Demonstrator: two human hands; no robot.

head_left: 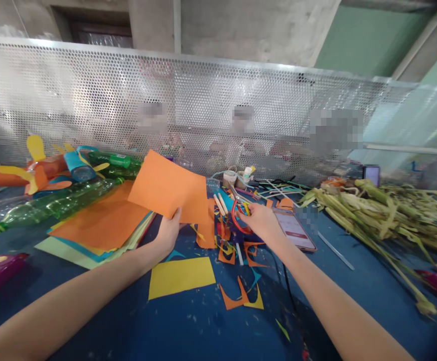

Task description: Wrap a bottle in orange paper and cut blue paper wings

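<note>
My left hand grips the lower edge of an orange paper sheet, holding it tilted above the table. To the right, my right hand is closed round the red handles of a pair of scissors, whose blades point up and away from me. A gap separates the scissors from the sheet. Below my hands lie a yellow paper piece and curved orange offcuts. Beside my right forearm rests a phone, partly covered by the hand.
Stacked coloured paper and green plastic bottles occupy the left. Dried corn husks spread over the right. A perforated metal screen stands behind the blue table, with people blurred beyond it. Purple tools lie at both sides.
</note>
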